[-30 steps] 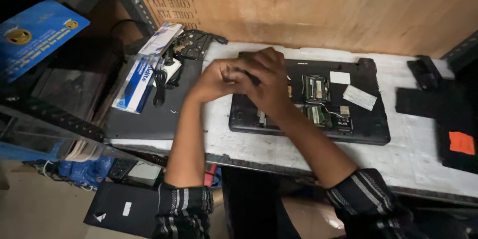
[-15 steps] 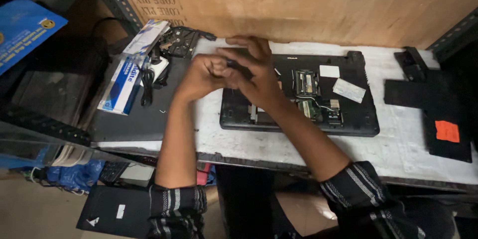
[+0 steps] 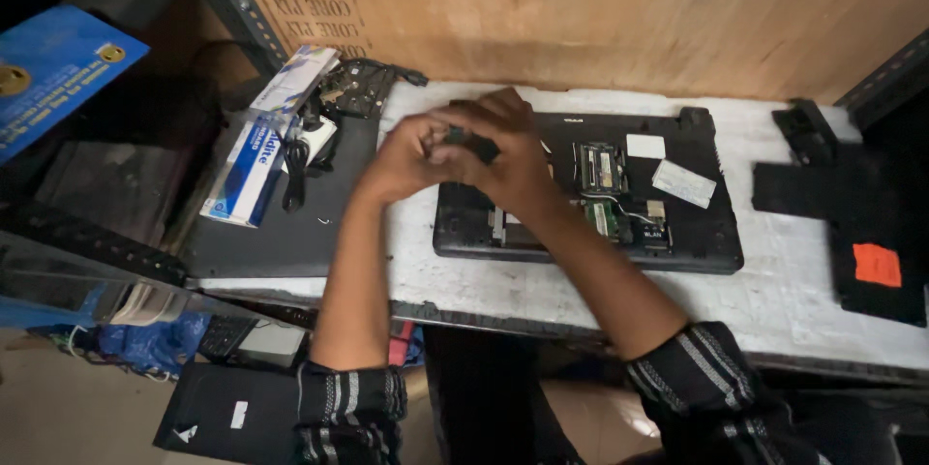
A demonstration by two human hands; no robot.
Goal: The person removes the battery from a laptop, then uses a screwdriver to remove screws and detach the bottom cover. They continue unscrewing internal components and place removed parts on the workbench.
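Observation:
A black laptop [image 3: 697, 233] lies upside down on the white worktop [image 3: 581, 291], its bottom cover off so green circuit boards and memory modules [image 3: 602, 167] show. Both hands meet above its left end. My left hand [image 3: 402, 160] and my right hand [image 3: 508, 155] together pinch a small dark part [image 3: 474, 141], which the fingers mostly hide. What kind of part it is I cannot make out.
A closed dark laptop [image 3: 290, 233] lies left, with a blue-and-white box [image 3: 254, 160], cables and a black part [image 3: 356, 88] on it. A black panel with an orange sticker [image 3: 876, 262] sits right. A wooden board [image 3: 629, 10] stands behind. More devices [image 3: 227, 407] lie below.
Both hands have risen a little off the laptop's left end and stay joined on the small dark part. The view has shifted slightly.

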